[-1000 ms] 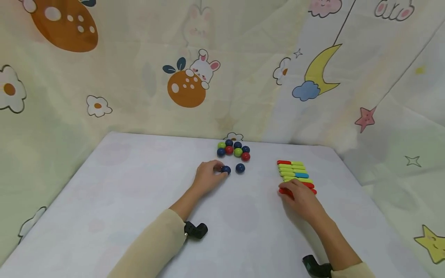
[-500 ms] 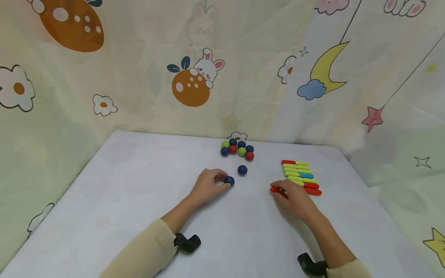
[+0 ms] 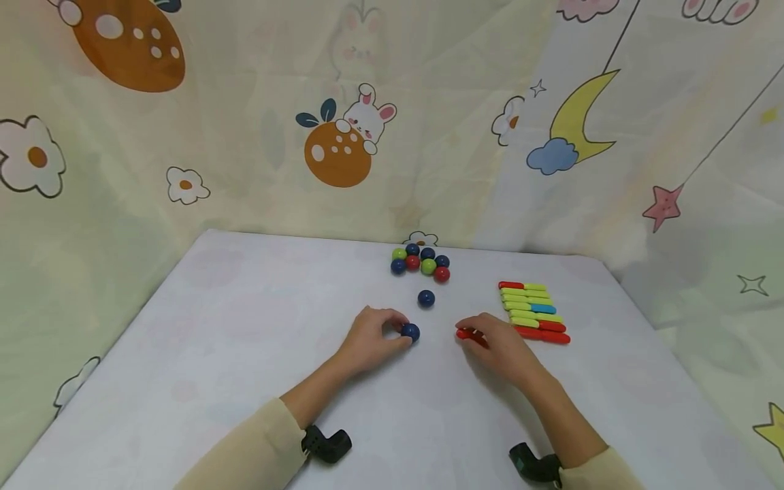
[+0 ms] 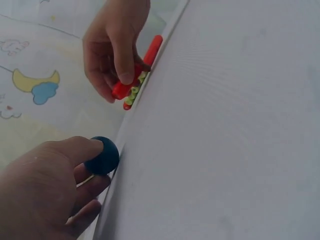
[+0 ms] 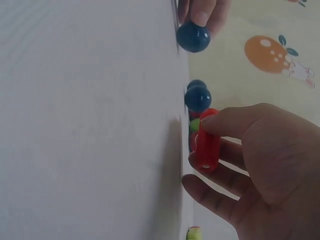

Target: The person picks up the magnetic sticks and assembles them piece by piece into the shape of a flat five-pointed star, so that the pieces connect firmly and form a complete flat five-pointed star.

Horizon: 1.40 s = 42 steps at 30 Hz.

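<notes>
My left hand (image 3: 369, 341) pinches a dark blue ball (image 3: 411, 332) between thumb and fingertips, near the table's middle. In the left wrist view the same ball (image 4: 103, 159) shows close up under the thumb. A short red plastic stick (image 5: 208, 145) is pinched by my right hand (image 3: 503, 348), facing the ball across a small gap. The right wrist view shows a small hole in the stick's end. Behind the right hand lie several rows of sticks (image 3: 527, 300), yellow-green, red and blue, partly hidden by it at the near end. A loose blue ball (image 3: 426, 298) sits just beyond both hands.
At the table's back edge several balls are clustered, including a green ball (image 3: 429, 266), a red ball (image 3: 442, 274) and a blue ball (image 3: 398, 266). The white tabletop (image 3: 245, 327) meets a patterned cloth (image 3: 257, 136) behind. Each wrist wears a black camera (image 3: 327, 444).
My left hand has drawn the blue ball nearer and slightly right. My right hand has carried the red stick leftward from the stick rows, so the hands are closer together.
</notes>
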Tool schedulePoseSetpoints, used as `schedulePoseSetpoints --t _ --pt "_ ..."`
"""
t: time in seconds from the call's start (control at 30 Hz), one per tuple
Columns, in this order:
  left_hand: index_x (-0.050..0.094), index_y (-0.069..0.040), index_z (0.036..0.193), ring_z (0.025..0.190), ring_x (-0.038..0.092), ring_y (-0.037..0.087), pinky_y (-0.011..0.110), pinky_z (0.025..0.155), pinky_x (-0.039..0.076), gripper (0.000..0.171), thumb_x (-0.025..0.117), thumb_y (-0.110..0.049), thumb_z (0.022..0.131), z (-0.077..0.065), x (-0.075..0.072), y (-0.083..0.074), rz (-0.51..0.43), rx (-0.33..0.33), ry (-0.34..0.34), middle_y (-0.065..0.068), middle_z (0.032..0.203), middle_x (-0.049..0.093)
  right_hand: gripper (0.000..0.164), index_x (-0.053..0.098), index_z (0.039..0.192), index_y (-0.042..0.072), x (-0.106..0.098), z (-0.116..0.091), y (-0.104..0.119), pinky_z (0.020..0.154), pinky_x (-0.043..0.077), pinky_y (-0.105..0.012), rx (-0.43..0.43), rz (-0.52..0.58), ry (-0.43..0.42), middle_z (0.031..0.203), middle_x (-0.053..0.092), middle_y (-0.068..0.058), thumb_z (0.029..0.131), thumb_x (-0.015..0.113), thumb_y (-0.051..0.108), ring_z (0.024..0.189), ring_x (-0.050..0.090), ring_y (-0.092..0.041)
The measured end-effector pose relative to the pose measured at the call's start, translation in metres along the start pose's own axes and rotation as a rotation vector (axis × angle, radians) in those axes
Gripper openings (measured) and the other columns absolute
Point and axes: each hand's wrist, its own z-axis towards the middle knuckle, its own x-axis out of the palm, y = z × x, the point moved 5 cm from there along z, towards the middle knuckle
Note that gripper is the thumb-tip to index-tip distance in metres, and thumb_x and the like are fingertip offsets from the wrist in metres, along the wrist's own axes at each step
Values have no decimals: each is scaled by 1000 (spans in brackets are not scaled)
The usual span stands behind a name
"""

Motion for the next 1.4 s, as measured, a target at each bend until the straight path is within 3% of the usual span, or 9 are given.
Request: schedulePoseSetpoints --t 0.23,0.63,1.4 --pt "76 -13 113 107 68 19 63 125 20 26 80 -24 89 -9 1 -3 0 17 -1 -3 100 76 36 70 128 13 10 7 16 92 61 -43 -35 53 25 120 70 -5 92 77 13 112 64 -24" --pt "76 -13 114 108 67 20 61 123 26 28 80 -23 89 -12 2 -6 12 40 -36 -1 103 77 28 75 119 12 22 19 40 92 60 -41 -142 61 34 108 71 -1 92 76 8 101 64 -18" --pt "74 -16 118 114 66 20 61 124 24 31 79 -26 90 -16 2 -7 67 44 -43 -2 104 75 28 77 116 16 30 20 46 92 60 -39 -119 79 18 104 71 3 89 79 8 98 64 -15"
